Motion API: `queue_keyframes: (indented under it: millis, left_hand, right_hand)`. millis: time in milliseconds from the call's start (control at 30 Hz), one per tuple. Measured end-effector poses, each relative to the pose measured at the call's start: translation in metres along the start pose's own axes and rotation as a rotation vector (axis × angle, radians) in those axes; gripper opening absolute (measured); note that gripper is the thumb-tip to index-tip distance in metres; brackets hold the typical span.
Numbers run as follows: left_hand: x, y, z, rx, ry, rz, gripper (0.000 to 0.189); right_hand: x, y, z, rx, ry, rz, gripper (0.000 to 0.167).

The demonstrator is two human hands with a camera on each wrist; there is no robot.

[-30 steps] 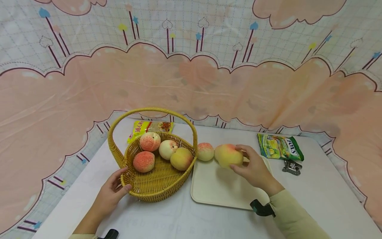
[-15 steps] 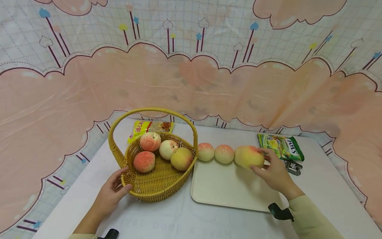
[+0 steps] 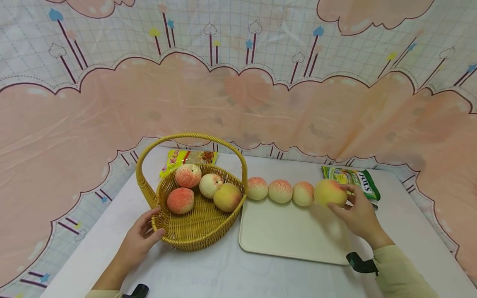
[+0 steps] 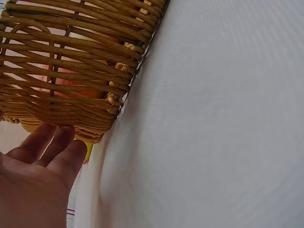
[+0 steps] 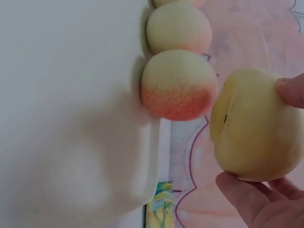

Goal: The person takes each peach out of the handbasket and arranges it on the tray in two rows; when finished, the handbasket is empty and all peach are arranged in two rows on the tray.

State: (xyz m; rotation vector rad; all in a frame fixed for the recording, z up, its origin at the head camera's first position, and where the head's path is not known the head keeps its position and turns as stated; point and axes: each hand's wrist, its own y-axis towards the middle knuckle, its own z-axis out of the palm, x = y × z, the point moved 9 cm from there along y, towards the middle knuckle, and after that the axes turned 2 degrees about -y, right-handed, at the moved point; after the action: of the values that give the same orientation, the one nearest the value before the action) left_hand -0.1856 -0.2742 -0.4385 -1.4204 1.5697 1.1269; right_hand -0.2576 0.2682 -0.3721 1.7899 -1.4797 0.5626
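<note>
My right hand [image 3: 359,213] holds a yellow peach [image 5: 259,126] between thumb and fingers, above the back right corner of the cream tray [image 3: 290,240]. Three smaller pink-and-cream peaches line the tray's back edge; the nearest one [image 5: 179,85] is just left of the held peach in the head view. At the left stands a wicker basket [image 3: 190,242] with a tall arched handle, containing several peaches, among them a red one [image 3: 180,200] and a yellow one [image 3: 227,197]. My left hand [image 3: 139,238] grips the basket's left rim, its fingers against the woven side in the left wrist view.
Behind the basket lies a yellow food packet [image 3: 190,159]. A green candy bag [image 3: 355,180] is at the back right, partly hidden by the held peach and right hand. A patterned cloth [image 3: 238,111] hangs behind the white table [image 3: 208,275].
My right hand has moved right along the tray's back edge with the yellow peach, uncovering the second and third peaches of the row. The left hand and basket have stayed put.
</note>
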Motion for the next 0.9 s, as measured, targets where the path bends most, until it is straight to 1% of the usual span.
queue_keyframes:
  millis: [133,267,400,600,900]
  left_hand:
    - [0.000,0.000,0.000,0.000,-0.012,0.012,0.058]
    - [0.000,0.000,0.000,-0.003,-0.030,0.035,0.057]
    - [-0.001,0.000,0.000,-0.007,-0.028,0.045,0.056]
    - [0.001,0.000,0.000,-0.005,-0.006,0.032,0.057]
    - [0.002,0.001,0.000,-0.003,0.010,0.013,0.058]
  right_hand:
    - [-0.009,0.001,-0.002,-0.008,0.002,0.024,0.062]
    - [-0.018,0.002,-0.003,-0.012,-0.035,0.051,0.062]
    - [-0.027,0.003,-0.002,-0.017,-0.044,0.073,0.062]
    - [-0.036,0.007,0.001,-0.035,-0.059,0.087,0.062]
    - [-0.047,0.011,0.010,-0.022,-0.064,0.115,0.061]
